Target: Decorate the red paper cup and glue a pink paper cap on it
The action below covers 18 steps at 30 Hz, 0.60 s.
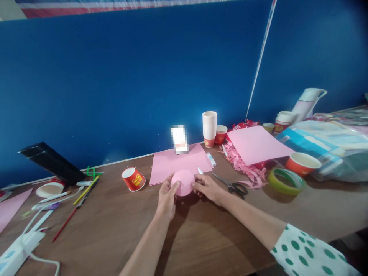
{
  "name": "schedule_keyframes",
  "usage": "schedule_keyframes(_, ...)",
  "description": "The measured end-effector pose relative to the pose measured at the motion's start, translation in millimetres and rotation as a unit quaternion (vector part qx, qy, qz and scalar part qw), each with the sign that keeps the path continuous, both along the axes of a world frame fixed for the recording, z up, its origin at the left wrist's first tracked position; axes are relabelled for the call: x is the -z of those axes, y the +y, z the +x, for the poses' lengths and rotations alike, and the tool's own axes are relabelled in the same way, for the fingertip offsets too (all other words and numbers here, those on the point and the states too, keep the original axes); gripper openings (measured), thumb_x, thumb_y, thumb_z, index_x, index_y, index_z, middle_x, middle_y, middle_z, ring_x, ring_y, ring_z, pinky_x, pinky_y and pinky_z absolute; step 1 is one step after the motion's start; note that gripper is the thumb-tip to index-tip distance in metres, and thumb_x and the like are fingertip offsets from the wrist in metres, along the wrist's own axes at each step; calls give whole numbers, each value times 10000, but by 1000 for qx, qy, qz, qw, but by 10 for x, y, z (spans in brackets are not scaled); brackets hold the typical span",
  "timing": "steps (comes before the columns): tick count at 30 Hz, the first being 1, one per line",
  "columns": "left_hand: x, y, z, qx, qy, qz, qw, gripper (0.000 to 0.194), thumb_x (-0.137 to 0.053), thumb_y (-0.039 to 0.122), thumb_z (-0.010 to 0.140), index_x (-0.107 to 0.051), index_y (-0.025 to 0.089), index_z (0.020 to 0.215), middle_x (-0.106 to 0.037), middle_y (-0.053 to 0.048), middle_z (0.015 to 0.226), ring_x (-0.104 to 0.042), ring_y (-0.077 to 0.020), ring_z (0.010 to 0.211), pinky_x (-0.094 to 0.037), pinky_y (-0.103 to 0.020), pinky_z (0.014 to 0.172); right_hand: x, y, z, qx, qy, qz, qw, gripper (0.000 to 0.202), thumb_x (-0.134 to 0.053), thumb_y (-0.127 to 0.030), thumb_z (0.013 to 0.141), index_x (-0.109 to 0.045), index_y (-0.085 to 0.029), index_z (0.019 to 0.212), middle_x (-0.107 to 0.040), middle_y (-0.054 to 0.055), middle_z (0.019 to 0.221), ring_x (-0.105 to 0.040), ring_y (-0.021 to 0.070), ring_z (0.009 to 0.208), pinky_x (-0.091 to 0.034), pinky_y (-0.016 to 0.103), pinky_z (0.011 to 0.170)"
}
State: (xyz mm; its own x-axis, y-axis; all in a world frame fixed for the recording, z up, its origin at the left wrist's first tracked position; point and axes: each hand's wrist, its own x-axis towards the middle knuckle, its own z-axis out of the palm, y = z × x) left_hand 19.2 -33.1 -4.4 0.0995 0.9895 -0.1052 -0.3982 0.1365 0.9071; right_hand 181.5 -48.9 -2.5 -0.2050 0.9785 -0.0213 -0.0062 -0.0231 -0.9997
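Observation:
A round pink paper disc [184, 188] is held up above the brown table between my two hands. My left hand [168, 193] pinches its left edge, thumb on the front face. At the right edge, my right hand [207, 187] grips it between thumb and fingers. A crease or slit line shows near the disc's middle. Behind it lie pink paper sheets [165, 165]. A white pen or marker [199, 170] and a glue stick [211, 159] rest by the sheets' right side. Black-handled scissors [238, 188] lie just beyond my right hand.
Left of the sheets, a red paper cup [133, 179] stands upside down. Stacked white cups [209, 128] stand at the back. Rightward are shredded pink paper [244, 168], green tape [286, 184] and a plastic bag [339, 149]. A power strip [21, 249] and cable occupy the near left.

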Motion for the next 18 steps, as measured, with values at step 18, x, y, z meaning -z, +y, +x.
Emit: schedule_keyframes(18,110,33,-324,111,371,123,914,556,-681,260,643,-519,133,1159,-644,-136,1125,-624,-249,981,-484,-372,838,-80,151,313,119,-198,138,963,147,-468,-278,864,-549,-172,925,-602,-30,620,-531,97,497,-415,196,487)
